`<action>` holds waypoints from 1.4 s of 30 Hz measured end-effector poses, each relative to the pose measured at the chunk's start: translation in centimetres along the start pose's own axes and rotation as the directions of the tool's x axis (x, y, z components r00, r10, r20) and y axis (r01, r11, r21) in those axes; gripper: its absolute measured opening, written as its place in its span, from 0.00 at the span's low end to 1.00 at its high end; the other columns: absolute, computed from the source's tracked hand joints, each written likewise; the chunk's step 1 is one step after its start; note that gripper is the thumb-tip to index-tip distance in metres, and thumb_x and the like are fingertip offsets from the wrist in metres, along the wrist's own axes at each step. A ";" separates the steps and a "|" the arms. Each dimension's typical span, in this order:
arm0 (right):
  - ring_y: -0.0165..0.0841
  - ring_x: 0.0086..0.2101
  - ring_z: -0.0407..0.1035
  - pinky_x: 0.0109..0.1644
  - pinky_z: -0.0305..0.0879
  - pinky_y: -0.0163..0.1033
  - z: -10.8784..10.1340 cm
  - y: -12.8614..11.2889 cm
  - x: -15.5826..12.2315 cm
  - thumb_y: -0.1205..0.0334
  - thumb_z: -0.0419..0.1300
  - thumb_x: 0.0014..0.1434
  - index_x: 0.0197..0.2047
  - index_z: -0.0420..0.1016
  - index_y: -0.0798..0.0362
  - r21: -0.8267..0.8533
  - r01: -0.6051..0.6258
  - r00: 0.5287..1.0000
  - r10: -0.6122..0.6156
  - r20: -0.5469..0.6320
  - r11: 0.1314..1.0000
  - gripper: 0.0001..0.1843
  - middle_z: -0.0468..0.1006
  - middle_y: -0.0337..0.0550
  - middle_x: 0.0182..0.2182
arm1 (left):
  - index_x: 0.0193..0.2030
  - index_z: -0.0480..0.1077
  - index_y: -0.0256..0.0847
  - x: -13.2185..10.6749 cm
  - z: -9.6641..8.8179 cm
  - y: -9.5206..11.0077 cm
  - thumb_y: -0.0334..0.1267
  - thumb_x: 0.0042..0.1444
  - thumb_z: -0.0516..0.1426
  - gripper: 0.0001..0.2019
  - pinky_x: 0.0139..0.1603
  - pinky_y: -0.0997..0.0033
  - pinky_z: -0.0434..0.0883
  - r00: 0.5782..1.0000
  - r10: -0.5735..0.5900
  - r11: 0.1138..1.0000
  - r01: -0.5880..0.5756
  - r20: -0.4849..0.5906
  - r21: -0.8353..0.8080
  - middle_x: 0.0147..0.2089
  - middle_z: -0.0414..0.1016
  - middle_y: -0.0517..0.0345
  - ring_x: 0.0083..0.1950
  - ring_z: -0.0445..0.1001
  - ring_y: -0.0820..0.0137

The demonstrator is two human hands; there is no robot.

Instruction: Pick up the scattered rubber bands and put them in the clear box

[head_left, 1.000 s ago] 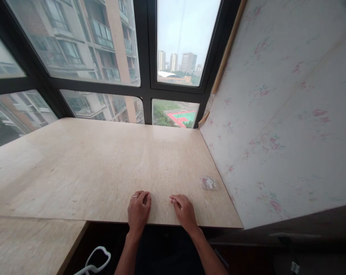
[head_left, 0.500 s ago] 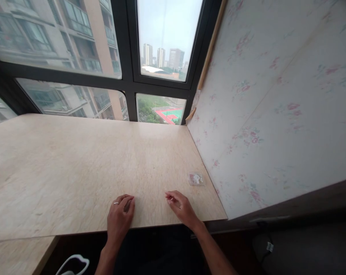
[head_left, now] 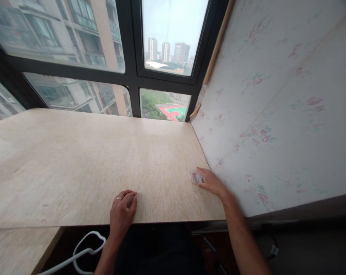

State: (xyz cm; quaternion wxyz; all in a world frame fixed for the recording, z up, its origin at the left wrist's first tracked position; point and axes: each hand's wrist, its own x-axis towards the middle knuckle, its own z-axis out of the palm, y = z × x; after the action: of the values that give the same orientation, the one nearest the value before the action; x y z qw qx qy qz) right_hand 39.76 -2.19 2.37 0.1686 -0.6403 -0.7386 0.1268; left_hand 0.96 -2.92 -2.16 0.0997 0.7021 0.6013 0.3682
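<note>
While resting the left hand (head_left: 123,210) on the beige marbled countertop (head_left: 104,164), close to its front edge, holding the right hand (head_left: 213,182) farther out, at the right-hand end of a small clear plastic box (head_left: 195,177). Found on the right part of the countertop, near the floral-papered wall (head_left: 284,114), with something pink and white showing inside. Has the right thumb on the near side of the box and the fingers on the far side, parted about as wide as the box itself; cannot tell touching from firm gripping there. Has the left fingers curled in toward the thumb, with a silver-coloured ring (head_left: 119,198) on one of them; cannot tell how nearly closed at the tips, nor about anything hidden in the palm. Set well apart from the box on that side. Visible below the front edge, at lower left: a white looped tube (head_left: 88,251) beside a second beige slab (head_left: 15,248). Visible through the dark-framed window (head_left: 134,57): an apartment block (head_left: 84,34) and a red-and-green sports court (head_left: 174,111).
</note>
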 end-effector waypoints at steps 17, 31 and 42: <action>0.40 0.44 0.72 0.42 0.71 0.42 2.5 -20.0 2.0 0.50 0.66 0.53 0.58 0.70 0.52 0.691 0.137 0.983 -0.186 -0.005 0.710 0.31 0.77 0.49 0.47 | 0.59 0.63 0.41 -0.4 -1.9 7.6 0.46 0.53 0.61 0.28 0.59 0.52 0.63 0.926 -0.073 0.075 0.375 0.370 -0.924 0.58 0.68 0.43 0.59 0.67 0.54; 0.37 0.40 0.74 0.41 0.73 0.40 3.6 -23.6 5.6 0.60 0.65 0.53 0.53 0.75 0.51 0.714 0.159 0.922 -0.361 0.139 0.682 0.22 0.78 0.42 0.44 | 0.56 0.68 0.38 0.5 -4.3 3.0 0.37 0.45 0.66 0.29 0.53 0.56 0.70 0.895 -0.217 0.095 0.416 0.389 -0.904 0.52 0.74 0.45 0.53 0.72 0.53; 0.29 0.31 0.70 0.40 0.69 0.32 3.1 -26.9 7.3 0.65 0.61 0.53 0.34 0.79 0.53 0.642 0.298 0.827 -0.527 0.196 0.706 0.06 0.76 0.33 0.28 | 0.51 0.72 0.36 0.3 -5.0 1.3 0.39 0.41 0.67 0.28 0.54 0.54 0.68 0.892 -0.287 0.026 0.371 0.349 -0.928 0.47 0.76 0.45 0.52 0.73 0.52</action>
State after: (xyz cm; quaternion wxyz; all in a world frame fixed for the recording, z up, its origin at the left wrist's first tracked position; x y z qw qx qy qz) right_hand 13.30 1.15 10.98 0.2413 -0.3354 -0.8066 0.4228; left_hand -1.21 -4.48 2.27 0.6379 0.3099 0.3459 0.6143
